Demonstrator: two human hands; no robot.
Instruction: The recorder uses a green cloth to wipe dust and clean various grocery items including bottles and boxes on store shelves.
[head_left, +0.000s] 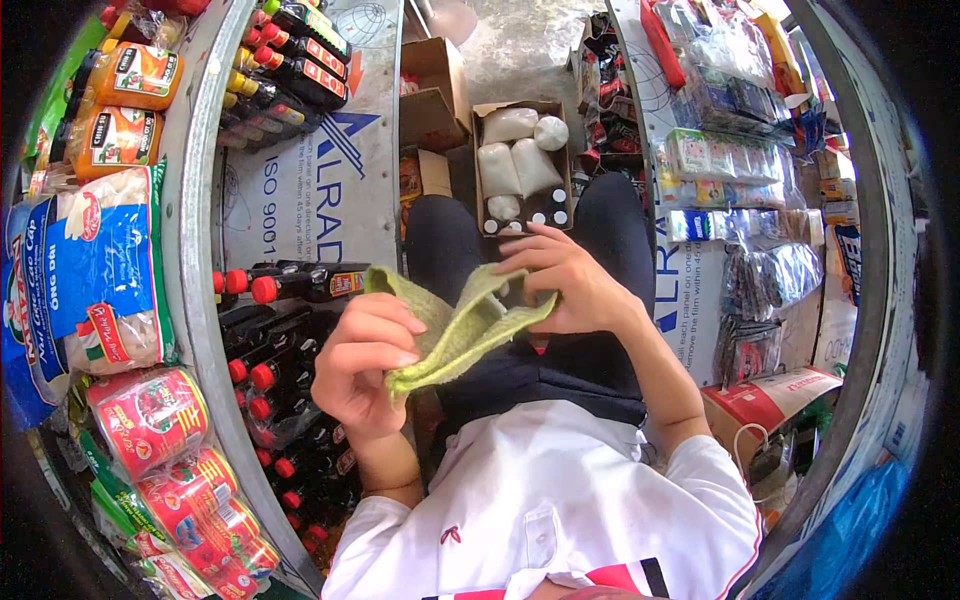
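Note:
A green fabric cloth (450, 330), folded with its edges standing apart, is stretched between my two hands above my lap. My left hand (364, 360) pinches its near left corner between thumb and fingers. At the cloth's right end, my right hand (574, 281) has hold of it with bent fingers, the upper fingers spread. Part of the right thumb is hidden by the fabric. Beyond my knees stands an open cardboard box (568, 169) with several bags of white contents (536, 166) and dark bottles with white caps (560, 196).
Metal shelves flank me. To the left are dark sauce bottles with red caps (300, 285), a pasta bag (112, 277), orange sauce jars (142, 75) and red cans (150, 420). On the right shelf lie wrapped cartons (724, 156) and plastic packets (776, 277). Another open carton (431, 112) stands ahead.

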